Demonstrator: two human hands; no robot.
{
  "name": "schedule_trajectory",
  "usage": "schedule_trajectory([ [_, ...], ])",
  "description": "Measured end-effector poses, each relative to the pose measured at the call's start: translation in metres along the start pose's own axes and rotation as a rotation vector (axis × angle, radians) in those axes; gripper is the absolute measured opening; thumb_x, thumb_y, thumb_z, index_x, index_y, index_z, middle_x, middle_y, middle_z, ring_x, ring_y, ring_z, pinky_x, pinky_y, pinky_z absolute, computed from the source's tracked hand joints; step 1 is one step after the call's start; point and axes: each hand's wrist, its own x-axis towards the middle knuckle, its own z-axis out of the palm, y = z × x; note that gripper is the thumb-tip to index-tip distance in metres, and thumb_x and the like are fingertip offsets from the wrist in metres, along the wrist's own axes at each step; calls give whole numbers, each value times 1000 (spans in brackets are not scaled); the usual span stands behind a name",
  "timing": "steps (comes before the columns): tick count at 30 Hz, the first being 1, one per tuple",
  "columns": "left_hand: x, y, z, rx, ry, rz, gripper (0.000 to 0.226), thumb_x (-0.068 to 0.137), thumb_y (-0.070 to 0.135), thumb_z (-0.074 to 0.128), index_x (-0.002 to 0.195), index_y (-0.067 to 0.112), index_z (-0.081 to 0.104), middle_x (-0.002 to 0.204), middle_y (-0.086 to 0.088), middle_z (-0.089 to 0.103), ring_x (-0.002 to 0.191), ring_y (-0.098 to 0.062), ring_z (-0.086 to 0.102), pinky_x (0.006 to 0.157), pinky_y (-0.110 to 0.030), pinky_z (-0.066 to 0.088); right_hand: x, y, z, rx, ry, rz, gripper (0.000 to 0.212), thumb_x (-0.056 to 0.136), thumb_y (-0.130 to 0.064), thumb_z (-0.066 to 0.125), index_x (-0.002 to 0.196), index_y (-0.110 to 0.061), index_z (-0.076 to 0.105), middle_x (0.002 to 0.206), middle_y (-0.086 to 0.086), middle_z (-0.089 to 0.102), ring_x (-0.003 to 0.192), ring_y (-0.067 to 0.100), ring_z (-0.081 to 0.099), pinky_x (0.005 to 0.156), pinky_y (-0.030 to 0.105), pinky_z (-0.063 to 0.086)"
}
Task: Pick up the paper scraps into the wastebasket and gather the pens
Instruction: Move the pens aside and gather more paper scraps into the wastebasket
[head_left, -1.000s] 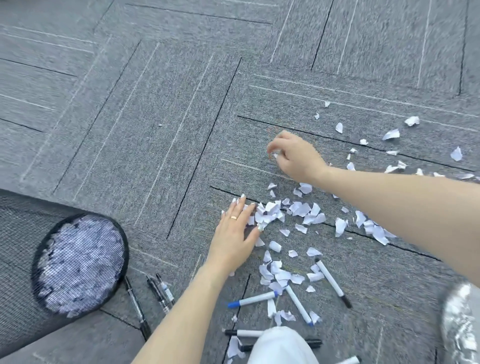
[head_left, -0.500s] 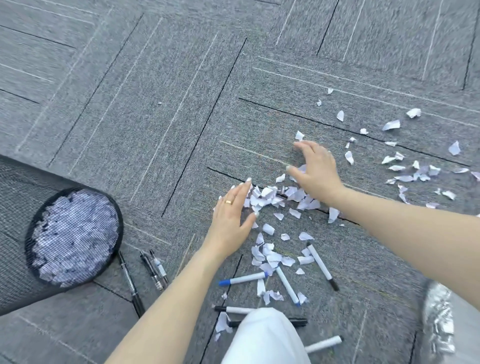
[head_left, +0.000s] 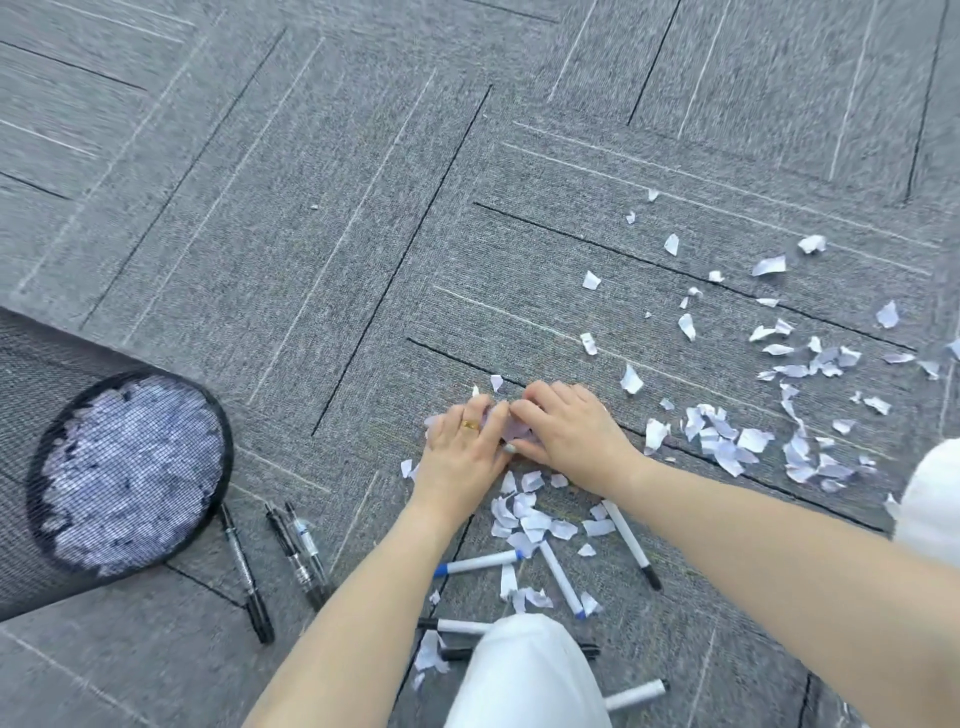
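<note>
Left hand (head_left: 462, 457) and right hand (head_left: 569, 431) cup together, fingers curled around a heap of paper scraps (head_left: 511, 431) between them.

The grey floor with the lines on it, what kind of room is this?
Probably an office, though only the floor shows. It is covered in grey striped carpet tiles, a black wire-mesh wastebasket lies on its side, and white marker pens and torn white paper scraps are scattered about.
</note>
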Motion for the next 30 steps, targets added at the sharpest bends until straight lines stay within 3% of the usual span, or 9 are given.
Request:
schedule_trajectory([
  [2, 3, 0, -3, -48, -7, 67, 33, 79, 35, 41, 105, 14, 44, 97, -5, 51, 77, -22, 53, 61, -31, 47, 2, -2, -6, 17, -12, -17, 30, 82, -48, 36, 89, -20, 45, 80, 0, 58, 64, 19, 55, 54, 29, 43],
  [6, 15, -1, -17, 0, -151, 179, 20, 83, 33, 37, 90, 15, 41, 73, -2, 56, 55, -21, 59, 37, -25, 36, 3, -1, -12, 49, -120, 8, 35, 84, -45, 35, 74, -18, 55, 67, -2, 55, 51, 17, 56, 38, 23, 34],
  [9, 21, 4, -26, 13, -297, 123, 25, 98, 31, 30, 102, 10, 44, 91, -6, 56, 73, -27, 63, 47, -33, 42, 11, 6, -21, 80, -199, -29, 30, 92, -35, 38, 74, -15, 51, 67, -2, 53, 49, 17, 55, 35, 20, 20],
  [11, 20, 9, -34, -135, -316, -70, 24, 100, 30, 30, 101, 10, 43, 92, -6, 58, 76, -29, 62, 60, -40, 50, 16, 12, -29, 150, -273, 62, 31, 97, -32, 37, 71, -17, 43, 67, -4, 48, 54, 14, 48, 44, 24, 28],
  [13, 16, 15, -42, -406, -202, -312, 25, 100, 29, 31, 92, 9, 44, 77, -5, 57, 64, -26, 55, 60, -39, 47, 20, 16, -41, 430, -308, 318, 35, 97, -30, 38, 65, -18, 40, 61, -4, 44, 51, 12, 38, 50, 25, 33],
  [15, 15, 19, -56, -627, -83, -467, 24, 100, 27, 32, 87, 10, 44, 64, 0, 47, 53, -17, 40, 53, -36, 36, 31, 21, -54, 684, -214, 542, 37, 96, -27, 40, 62, -14, 43, 56, -3, 45, 48, 13, 35, 48, 26, 31],
  [19, 31, 19, -108, -830, 144, -572, 20, 99, 21, 37, 84, 12, 45, 60, 5, 38, 49, -8, 29, 46, -20, 25, 77, 8, -89, 1067, -140, 751, 32, 94, -25, 45, 65, -14, 42, 50, -5, 42, 44, 12, 29, 43, 25, 25],
  [24, 33, -3, -203, -1171, 481, -811, 21, 99, 25, 38, 79, 22, 46, 67, 5, 43, 50, -4, 39, 43, -20, 33, 153, -64, -142, 1476, -201, 723, 22, 95, -28, 46, 91, -9, 54, 56, -3, 43, 43, 7, 29, 39, 15, 26],
  [30, -20, -93, -318, -1244, 1007, -1029, 23, 98, 18, 40, 75, 17, 43, 63, 2, 37, 47, -6, 31, 34, -14, 26, 230, -206, -204, 1741, -449, 532, 29, 95, -27, 46, 68, -17, 42, 36, -6, 43, 31, 4, 30, 28, 14, 21],
])
